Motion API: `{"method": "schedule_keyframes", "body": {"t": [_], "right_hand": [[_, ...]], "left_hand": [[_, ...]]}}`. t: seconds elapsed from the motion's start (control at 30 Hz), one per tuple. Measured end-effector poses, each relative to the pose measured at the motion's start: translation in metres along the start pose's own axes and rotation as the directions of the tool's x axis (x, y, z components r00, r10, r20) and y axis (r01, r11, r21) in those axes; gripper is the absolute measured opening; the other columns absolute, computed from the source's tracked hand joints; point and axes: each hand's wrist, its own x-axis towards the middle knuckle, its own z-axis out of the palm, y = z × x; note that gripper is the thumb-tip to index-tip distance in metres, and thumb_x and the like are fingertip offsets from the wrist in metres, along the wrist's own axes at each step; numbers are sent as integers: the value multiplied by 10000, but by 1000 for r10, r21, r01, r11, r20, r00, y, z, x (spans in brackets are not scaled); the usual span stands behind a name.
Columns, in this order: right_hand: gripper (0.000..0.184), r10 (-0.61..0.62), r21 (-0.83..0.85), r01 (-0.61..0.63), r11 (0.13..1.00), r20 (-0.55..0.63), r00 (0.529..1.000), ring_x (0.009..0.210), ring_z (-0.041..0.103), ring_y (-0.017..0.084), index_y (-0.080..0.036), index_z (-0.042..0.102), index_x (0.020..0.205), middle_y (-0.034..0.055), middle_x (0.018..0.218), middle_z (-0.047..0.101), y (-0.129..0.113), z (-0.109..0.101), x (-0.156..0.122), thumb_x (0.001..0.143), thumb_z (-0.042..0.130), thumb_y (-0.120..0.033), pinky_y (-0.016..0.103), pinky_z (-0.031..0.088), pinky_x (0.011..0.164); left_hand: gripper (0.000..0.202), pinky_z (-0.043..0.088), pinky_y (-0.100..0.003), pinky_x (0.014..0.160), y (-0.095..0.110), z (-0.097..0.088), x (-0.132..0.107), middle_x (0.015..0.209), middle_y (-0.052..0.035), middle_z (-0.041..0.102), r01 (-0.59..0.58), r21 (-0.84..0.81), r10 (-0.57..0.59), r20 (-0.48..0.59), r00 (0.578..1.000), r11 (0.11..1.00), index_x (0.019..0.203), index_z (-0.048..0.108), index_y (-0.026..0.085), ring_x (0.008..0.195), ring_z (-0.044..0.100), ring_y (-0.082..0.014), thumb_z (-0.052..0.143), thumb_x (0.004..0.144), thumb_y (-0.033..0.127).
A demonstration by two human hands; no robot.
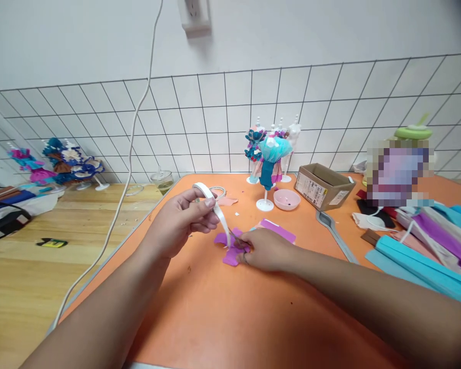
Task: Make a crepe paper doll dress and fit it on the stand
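Observation:
My left hand (174, 220) is closed on a roll of white tape (203, 189), pinched between thumb and fingers. From it a strip of tape (223, 225) hangs down, its lower end over purple crepe paper pieces (230, 258) on the orange table (192, 318). My right hand (267, 248) is wrapped around small scissors (237, 240), whose handles are mostly hidden by the fingers. The blades point left, right beside the strip's lower end; whether they touch it I cannot tell. Behind my right hand lies a flat purple sheet (278, 230).
Small dress forms in paper outfits (268, 171) stand at the back, near a pink bowl (287, 200) and an open cardboard box (322, 185). A grey metal strip (336, 236) and folded coloured paper (422, 266) lie right. A white cable (132, 138) hangs on the left.

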Motion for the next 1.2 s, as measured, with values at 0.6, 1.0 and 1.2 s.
{"method": "schedule_keyframes", "body": {"t": [0.6, 1.0, 1.2], "right_hand": [[347, 72, 505, 162, 848, -412, 908, 1031, 619, 223, -228, 618, 1134, 62, 1100, 683, -5, -24, 18, 823, 602, -380, 375, 467, 889], [464, 146, 894, 19, 447, -94, 985, 959, 630, 243, -162, 636, 971, 107, 992, 700, -13, 2, -56, 702, 704, -533, 375, 476, 851], [439, 130, 892, 2, 452, -68, 989, 827, 620, 196, -153, 649, 904, 76, 925, 688, 2, 3, -51, 693, 707, -533, 310, 497, 681]], "left_hand": [[301, 493, -214, 563, 8, -11, -1, 673, 16, 599, -99, 274, 114, -39, 993, 956, 900, 582, 197, 570, 585, -96, 571, 824, 488], [315, 491, -245, 624, -26, 37, -4, 804, -2, 655, 116, 177, -157, 235, 959, 977, 975, 557, 215, 650, 655, -128, 557, 833, 496], [455, 477, -257, 662, -45, 47, -1, 770, -11, 660, 120, 135, -150, 244, 958, 984, 1066, 520, 204, 747, 659, -167, 748, 699, 348]]}}
